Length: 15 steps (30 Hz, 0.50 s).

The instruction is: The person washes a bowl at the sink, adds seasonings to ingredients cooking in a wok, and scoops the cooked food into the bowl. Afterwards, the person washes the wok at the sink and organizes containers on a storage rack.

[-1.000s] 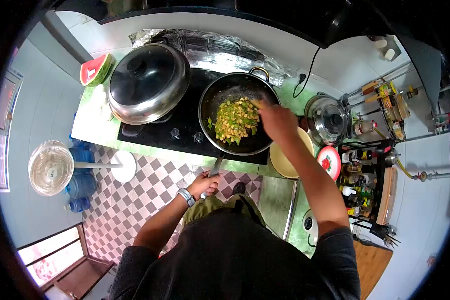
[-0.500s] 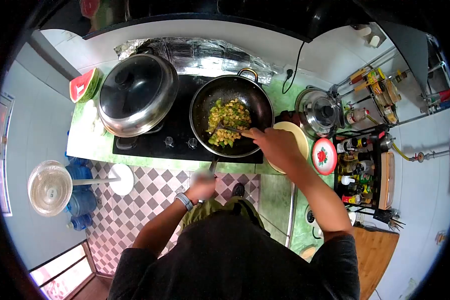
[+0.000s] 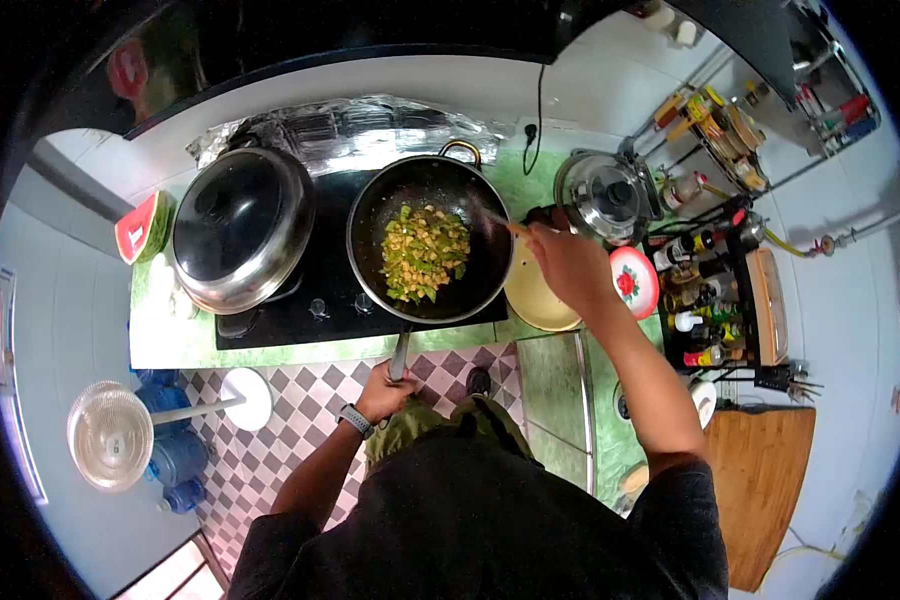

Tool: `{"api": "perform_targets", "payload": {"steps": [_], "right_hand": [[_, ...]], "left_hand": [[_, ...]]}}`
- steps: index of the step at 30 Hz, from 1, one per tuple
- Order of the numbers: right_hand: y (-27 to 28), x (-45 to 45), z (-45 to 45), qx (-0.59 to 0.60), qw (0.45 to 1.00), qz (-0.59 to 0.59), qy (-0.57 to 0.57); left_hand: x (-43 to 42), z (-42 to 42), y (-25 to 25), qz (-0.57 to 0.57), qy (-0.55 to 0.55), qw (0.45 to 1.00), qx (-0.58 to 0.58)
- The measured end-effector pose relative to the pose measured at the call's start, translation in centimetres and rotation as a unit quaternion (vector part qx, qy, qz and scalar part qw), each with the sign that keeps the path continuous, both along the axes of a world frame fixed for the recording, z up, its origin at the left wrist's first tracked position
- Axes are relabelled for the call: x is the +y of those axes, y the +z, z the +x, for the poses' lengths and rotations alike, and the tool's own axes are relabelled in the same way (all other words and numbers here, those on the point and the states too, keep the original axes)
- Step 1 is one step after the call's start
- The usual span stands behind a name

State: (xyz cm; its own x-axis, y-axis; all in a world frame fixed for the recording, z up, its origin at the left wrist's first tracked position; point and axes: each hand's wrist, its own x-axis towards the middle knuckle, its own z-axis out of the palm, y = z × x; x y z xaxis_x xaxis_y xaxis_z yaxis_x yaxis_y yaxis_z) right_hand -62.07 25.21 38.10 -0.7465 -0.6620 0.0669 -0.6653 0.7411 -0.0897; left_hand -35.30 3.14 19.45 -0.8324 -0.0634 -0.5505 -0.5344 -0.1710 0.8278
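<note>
A dark wok (image 3: 367, 225) sits on the black stovetop (image 3: 335, 195), with a heap of chopped green and yellowish food (image 3: 425, 253) in its middle. My left hand (image 3: 384, 392) is closed around the wok's long handle (image 3: 400, 356) at the counter's front edge. In my right hand (image 3: 570, 266) is a spatula with a wooden handle (image 3: 517, 229). Its blurred head is over the right side of the wok, apart from the food. Under my right forearm, a pale yellow bowl (image 3: 536, 300) stands beside the wok, partly covered.
A large lidded pan (image 3: 232, 235) occupies the stove's left side. Watermelon (image 3: 145, 228) lies at the far left. To the right are a glass-lidded pot (image 3: 608, 197), a red-rimmed plate (image 3: 646, 290) and a bottle rack (image 3: 705, 300). A fan (image 3: 110, 435) stands on the floor.
The spatula has moved out of the food, up and right toward the wok's rim. The food now lies in a rounder heap. My left hand stays on the handle; the view has shifted.
</note>
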Motion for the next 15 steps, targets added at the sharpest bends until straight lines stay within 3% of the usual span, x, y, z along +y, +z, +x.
{"api": "perform_targets", "payload": {"steps": [3, 5, 6, 9, 15], "right_hand": [[0.0, 1.7, -0.8, -0.013, 0.996, -0.038, -0.073], [-1.5, 3.4, -1.4, -0.039, 0.997, -0.031, -0.061], [-1.2, 4.0, -1.2, -0.066, 0.993, -0.088, -0.043], [1.1, 6.9, 0.0, -0.092, 0.984, -0.123, -0.091], [2.5, 10.3, -0.8, 0.013, 0.981, -0.166, -0.101]], "left_hand": [[-0.1, -0.1, -0.5, -0.104, -0.024, 0.993, 0.053], [0.2, -0.5, 1.4, -0.099, -0.029, 0.994, 0.036], [0.4, -0.8, 2.1, -0.091, -0.021, 0.995, 0.038], [0.7, -1.4, 2.5, -0.107, -0.019, 0.993, 0.056], [1.7, -4.0, 5.2, -0.188, -0.067, 0.973, 0.112]]}}
